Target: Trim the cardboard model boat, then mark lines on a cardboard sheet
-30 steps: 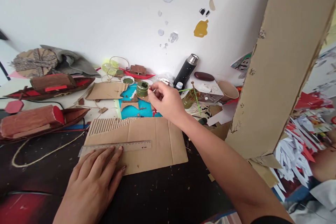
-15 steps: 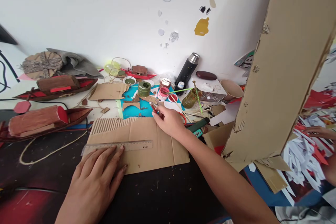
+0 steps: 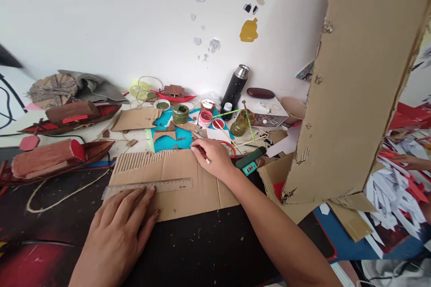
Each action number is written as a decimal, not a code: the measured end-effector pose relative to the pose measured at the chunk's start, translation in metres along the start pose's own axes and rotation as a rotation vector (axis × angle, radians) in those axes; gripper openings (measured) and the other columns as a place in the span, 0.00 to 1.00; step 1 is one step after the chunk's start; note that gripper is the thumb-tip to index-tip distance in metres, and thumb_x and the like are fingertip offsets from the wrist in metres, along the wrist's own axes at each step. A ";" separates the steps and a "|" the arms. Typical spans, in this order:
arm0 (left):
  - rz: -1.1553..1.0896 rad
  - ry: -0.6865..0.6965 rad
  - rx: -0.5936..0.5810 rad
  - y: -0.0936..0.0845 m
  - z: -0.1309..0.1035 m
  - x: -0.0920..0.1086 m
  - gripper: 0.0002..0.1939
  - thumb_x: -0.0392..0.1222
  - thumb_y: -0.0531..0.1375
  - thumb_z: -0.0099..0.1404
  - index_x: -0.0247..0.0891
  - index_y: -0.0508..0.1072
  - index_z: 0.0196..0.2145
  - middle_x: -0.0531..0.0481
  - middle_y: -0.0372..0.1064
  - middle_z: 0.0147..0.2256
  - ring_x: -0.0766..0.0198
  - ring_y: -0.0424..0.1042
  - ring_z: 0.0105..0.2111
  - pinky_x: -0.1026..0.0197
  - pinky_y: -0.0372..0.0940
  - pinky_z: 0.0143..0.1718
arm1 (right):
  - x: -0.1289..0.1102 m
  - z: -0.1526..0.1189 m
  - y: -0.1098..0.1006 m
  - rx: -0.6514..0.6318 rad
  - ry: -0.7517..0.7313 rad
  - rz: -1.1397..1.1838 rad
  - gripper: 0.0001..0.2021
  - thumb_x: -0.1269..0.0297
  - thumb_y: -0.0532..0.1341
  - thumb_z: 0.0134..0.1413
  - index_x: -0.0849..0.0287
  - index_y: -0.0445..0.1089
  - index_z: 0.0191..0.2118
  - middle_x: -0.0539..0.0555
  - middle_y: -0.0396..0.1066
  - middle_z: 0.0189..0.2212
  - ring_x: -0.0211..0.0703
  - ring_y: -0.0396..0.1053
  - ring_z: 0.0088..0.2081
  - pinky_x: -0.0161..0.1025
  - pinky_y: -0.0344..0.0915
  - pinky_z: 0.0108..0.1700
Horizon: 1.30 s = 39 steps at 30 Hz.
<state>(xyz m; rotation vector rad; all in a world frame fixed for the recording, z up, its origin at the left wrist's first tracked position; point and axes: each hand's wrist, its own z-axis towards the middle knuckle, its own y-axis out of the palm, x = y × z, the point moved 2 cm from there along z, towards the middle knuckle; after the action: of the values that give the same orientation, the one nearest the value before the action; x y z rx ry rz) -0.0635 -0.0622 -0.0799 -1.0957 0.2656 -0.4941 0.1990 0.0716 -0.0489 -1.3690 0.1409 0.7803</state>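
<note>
A flat piece of brown cardboard [image 3: 202,193] lies on the black table, its top left torn to show corrugation. Across its left part runs a clear ruler [image 3: 175,184]. My left hand [image 3: 117,224] lies on the ruler's lower edge and the cardboard, fingers spread. Over the cardboard's upper edge, my right hand [image 3: 213,157] is closed around a dark red pencil [image 3: 202,151]. Behind that hand lie brown cardboard scraps [image 3: 165,136] on a blue sheet [image 3: 183,139].
Two model boats [image 3: 50,159] stand at the left. Open paint jars [image 3: 181,115] and a black flask [image 3: 235,85] are behind the cardboard. A tall cardboard panel [image 3: 357,80] rises at the right. Beyond it, another person's hand is near white paper strips [image 3: 387,195].
The view has shifted slightly to the right. The pencil has turned in my right hand and now slants across the fingers. My left hand stays on the ruler.
</note>
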 end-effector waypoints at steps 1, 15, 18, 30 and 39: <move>0.001 0.001 -0.002 0.000 0.000 0.000 0.26 0.50 0.53 0.78 0.31 0.70 0.65 0.33 0.76 0.56 0.37 0.73 0.54 0.38 0.64 0.57 | 0.000 -0.002 0.001 -0.003 -0.005 0.006 0.09 0.63 0.59 0.74 0.56 0.78 0.48 0.56 0.84 0.44 0.49 0.80 0.46 0.41 0.68 0.50; 0.039 0.025 -0.014 -0.008 0.005 0.006 0.24 0.43 0.57 0.76 0.29 0.72 0.64 0.33 0.76 0.56 0.40 0.73 0.55 0.41 0.65 0.58 | -0.023 -0.032 0.008 0.177 0.184 0.713 0.13 0.51 0.64 0.71 0.53 0.80 0.41 0.53 0.85 0.33 0.47 0.83 0.40 0.45 0.77 0.48; 0.030 0.006 -0.030 -0.009 0.004 0.006 0.25 0.42 0.59 0.75 0.31 0.71 0.66 0.34 0.76 0.56 0.41 0.72 0.57 0.42 0.65 0.60 | -0.020 -0.036 0.014 0.194 0.264 0.820 0.18 0.44 0.65 0.69 0.54 0.79 0.38 0.53 0.83 0.33 0.46 0.83 0.33 0.43 0.78 0.41; 0.042 -0.010 -0.070 -0.014 0.009 0.010 0.23 0.36 0.59 0.75 0.29 0.70 0.65 0.35 0.71 0.59 0.43 0.67 0.59 0.43 0.57 0.66 | -0.012 -0.038 0.012 0.210 0.363 0.968 0.22 0.40 0.67 0.66 0.54 0.77 0.32 0.48 0.69 0.18 0.42 0.71 0.20 0.42 0.70 0.27; -0.084 -0.144 -0.032 -0.010 0.008 0.012 0.24 0.44 0.58 0.77 0.36 0.70 0.66 0.40 0.72 0.61 0.47 0.67 0.63 0.43 0.47 0.76 | -0.012 -0.038 0.012 0.201 0.319 0.909 0.19 0.44 0.65 0.70 0.52 0.79 0.34 0.48 0.70 0.17 0.44 0.71 0.21 0.44 0.70 0.29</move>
<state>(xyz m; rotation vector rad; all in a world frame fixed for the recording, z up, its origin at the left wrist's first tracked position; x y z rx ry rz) -0.0518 -0.0657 -0.0667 -1.1717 0.1019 -0.4838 0.1960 0.0315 -0.0614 -1.2017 1.1187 1.2377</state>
